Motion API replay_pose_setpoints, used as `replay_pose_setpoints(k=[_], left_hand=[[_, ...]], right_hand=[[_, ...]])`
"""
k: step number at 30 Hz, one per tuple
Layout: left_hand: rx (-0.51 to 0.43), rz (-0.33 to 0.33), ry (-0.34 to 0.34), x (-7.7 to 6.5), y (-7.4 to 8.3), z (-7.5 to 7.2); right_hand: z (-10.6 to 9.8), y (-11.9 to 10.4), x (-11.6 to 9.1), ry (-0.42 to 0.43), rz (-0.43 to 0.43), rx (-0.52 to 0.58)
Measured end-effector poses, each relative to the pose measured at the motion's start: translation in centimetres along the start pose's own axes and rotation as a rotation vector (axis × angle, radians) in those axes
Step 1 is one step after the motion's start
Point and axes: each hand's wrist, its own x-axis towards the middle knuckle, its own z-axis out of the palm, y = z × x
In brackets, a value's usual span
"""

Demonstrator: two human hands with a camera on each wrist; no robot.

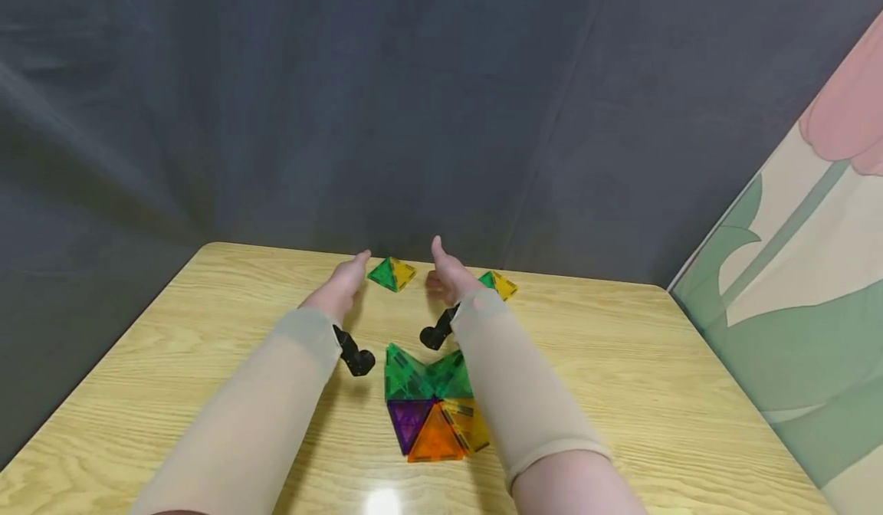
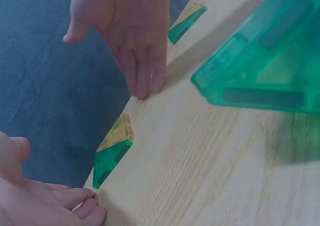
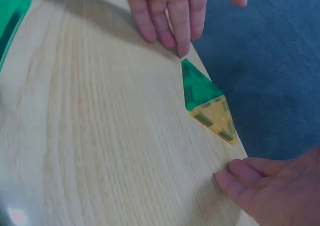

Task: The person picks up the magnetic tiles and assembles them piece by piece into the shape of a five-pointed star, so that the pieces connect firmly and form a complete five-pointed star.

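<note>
A joined pair of see-through triangular magnetic tiles, one green (image 1: 382, 276) and one yellow (image 1: 402, 273), stands near the table's far edge between my hands. My left hand (image 1: 339, 285) is on its left, the fingers extended and the fingertips close to the green corner in the left wrist view. On the other side is my right hand (image 3: 285, 186), palm facing inward, its fingers straight and a small gap from the yellow tile. Neither hand holds anything. Just beyond the right wrist, a second green and yellow pair (image 1: 506, 285) is partly covered by that hand.
Nearer me, between the forearms, stands a larger magnetic-tile build (image 1: 407, 381) with green, purple, orange and yellow triangles; the right sleeve covers part of it. A dark cloth (image 1: 441, 116) hangs behind the wooden table (image 1: 586, 362). At right is a flower-patterned cloth (image 1: 793, 270).
</note>
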Motion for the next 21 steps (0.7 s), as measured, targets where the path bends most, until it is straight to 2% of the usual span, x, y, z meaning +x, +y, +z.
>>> replay_pose_setpoints(k=[10,15,21], left_hand=[[0.048,0.014,-0.007,-0.1,-0.4,0.6],[0.004,0.030,0.015,0.0,-0.4,0.3],[-0.036,0.012,0.031,0.3,-0.2,0.4]], right_hand=[[0.2,0.4,-0.1,-0.090,0.004,0.020],[0.2,0.4,0.3,-0.100,-0.006,0.027],[0.5,0.5,0.9,-0.098,0.012,0.003]])
